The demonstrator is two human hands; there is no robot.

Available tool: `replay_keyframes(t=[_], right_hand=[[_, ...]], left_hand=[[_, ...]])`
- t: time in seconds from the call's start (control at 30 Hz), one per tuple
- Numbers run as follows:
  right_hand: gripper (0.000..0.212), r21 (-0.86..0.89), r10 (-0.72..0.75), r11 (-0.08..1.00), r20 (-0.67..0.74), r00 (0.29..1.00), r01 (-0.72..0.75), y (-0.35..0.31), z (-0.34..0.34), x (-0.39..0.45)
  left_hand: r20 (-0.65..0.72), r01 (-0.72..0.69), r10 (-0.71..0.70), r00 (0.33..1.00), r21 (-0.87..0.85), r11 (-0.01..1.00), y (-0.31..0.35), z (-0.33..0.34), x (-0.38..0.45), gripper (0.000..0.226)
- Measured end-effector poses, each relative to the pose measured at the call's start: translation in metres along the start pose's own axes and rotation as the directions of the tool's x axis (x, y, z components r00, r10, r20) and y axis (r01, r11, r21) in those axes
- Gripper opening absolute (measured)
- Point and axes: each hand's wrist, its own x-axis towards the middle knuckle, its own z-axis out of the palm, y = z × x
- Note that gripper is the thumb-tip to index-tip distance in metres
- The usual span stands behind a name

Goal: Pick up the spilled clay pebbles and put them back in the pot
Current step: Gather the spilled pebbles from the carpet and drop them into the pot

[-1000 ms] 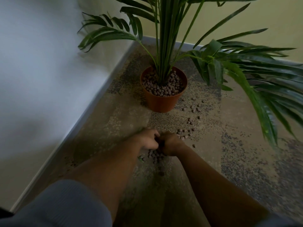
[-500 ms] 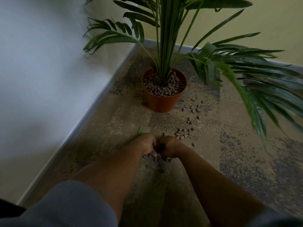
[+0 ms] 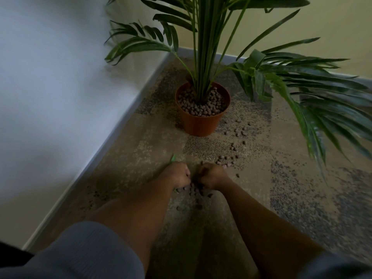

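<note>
While both hands were down on the carpet (image 3: 124, 158), they sat knuckle to knuckle over a little heap of clay pebbles (image 3: 194, 190). The left hand (image 3: 177, 176) and right hand (image 3: 211, 175) were both curled in toward each other with the fingers bunched narrow around that heap, but honestly I couldn't tell how many pebbles either one actually held, since the backs of the hands hid the grip.

A few strays lay just behind the wrists, and a looser trail of spilled pebbles (image 3: 234, 146) ran from beside the right hand up to the base of the pot (image 3: 201, 124). That terracotta-coloured pot stood upright in the corner, already topped with pebbles around the stems of the palm plant (image 3: 203, 47).

What crowded things: the long fronds (image 3: 314, 101) drooped low over the carpet on the right, hanging above part of the trail. A small green leaf bit (image 3: 172, 158) poked out just beside the left hand. White wall (image 3: 50, 77) and skirting board (image 3: 96, 156) closed in the left side, and grey sleeves (image 3: 80, 254) filled the bottom.
</note>
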Motion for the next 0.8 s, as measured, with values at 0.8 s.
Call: replay_keyframes(t=[0.8], right_hand=[[0.016,0.889,0.172,0.118,0.421,0.891,-0.443,0.001,-0.006,-0.006]], left_hand=[[0.146,0.311,-0.278,0.950,-0.546,0.778,0.012,-0.003,-0.004,0.026]])
